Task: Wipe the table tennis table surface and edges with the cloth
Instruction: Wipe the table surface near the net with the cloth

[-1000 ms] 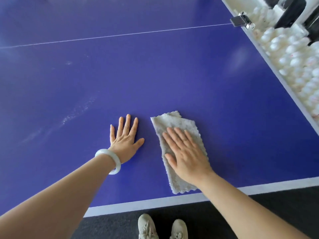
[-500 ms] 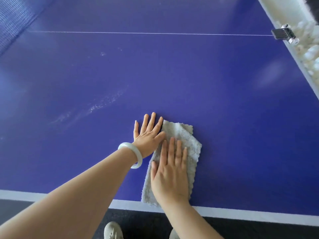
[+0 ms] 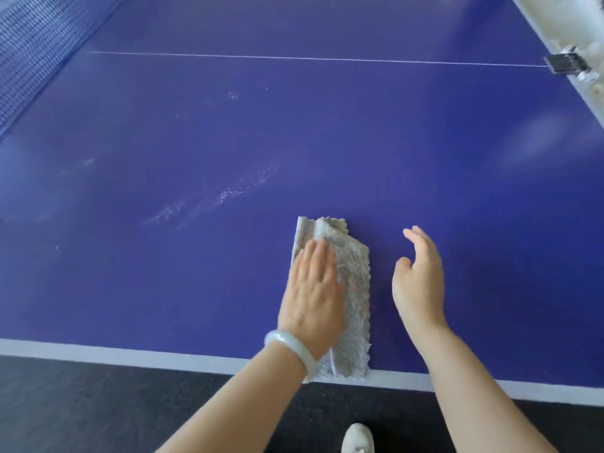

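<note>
Now the left hand presses flat on the cloth; the right hand has lifted off, relaxed, beside it

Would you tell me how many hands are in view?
2. The left hand lies flat on the cloth near the table's white edge; the right hand is open just right of the cloth, not touching it.

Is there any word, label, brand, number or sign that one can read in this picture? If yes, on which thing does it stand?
No text can be read.
The table shows only plain white lines, no writing.
The cloth, the bracelet, the shoe and the net show no label or brand.
The black clip at the table's edge is too blurred to tell.
</note>
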The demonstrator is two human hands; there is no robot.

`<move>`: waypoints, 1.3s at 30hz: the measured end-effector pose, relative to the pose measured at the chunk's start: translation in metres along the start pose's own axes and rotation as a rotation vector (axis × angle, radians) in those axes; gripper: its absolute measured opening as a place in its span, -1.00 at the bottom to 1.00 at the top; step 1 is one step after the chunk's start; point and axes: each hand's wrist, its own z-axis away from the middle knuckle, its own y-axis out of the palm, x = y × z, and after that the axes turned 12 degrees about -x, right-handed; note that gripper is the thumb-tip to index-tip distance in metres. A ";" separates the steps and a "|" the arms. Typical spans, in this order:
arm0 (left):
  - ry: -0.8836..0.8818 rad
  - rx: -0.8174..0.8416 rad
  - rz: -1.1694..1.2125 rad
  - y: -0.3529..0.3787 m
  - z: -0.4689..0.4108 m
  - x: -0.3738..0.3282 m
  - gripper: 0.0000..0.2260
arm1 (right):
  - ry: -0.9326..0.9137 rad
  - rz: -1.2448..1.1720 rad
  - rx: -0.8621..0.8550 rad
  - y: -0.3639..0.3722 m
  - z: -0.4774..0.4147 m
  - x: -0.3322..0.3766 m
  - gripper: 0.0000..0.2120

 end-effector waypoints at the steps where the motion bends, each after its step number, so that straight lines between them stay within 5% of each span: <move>1: -0.029 0.043 -0.029 0.007 0.001 -0.006 -0.46 | -0.071 0.135 0.015 0.008 -0.001 -0.001 -0.52; 5: -0.001 0.149 -0.137 0.014 0.004 -0.001 -0.44 | -0.327 0.461 0.120 0.046 0.015 -0.008 -0.49; 10: 0.077 0.105 -0.174 -0.022 0.028 0.073 -0.46 | -0.362 0.593 0.046 0.061 0.023 -0.008 -0.47; 14: -0.129 0.068 -0.271 -0.045 0.032 0.112 -0.45 | -0.442 0.750 0.049 0.064 0.023 -0.006 -0.35; 17: -0.251 0.046 -0.276 -0.032 0.030 0.077 -0.44 | -0.443 0.755 0.044 0.064 0.022 -0.006 -0.35; 21: 0.038 0.091 -0.161 -0.010 0.032 0.011 -0.47 | -0.426 0.701 0.040 0.063 0.022 -0.004 -0.35; 25: 0.140 0.100 -0.171 -0.025 0.034 0.055 -0.49 | -0.451 0.740 0.032 0.062 0.023 -0.005 -0.41; 29: -0.153 0.036 -0.300 -0.050 0.027 0.128 -0.45 | -0.459 0.815 0.054 0.062 0.024 -0.004 -0.34; 32: -0.319 0.031 -0.280 -0.042 0.021 0.106 -0.44 | -0.448 0.829 0.066 0.064 0.024 -0.005 -0.32; 36: 0.046 0.101 -0.164 -0.008 0.025 0.024 -0.46 | -0.450 0.820 0.083 0.064 0.020 -0.009 -0.34; 39: 0.182 0.160 -0.153 -0.012 0.018 0.040 -0.47 | -0.462 0.798 0.076 0.064 0.020 -0.011 -0.32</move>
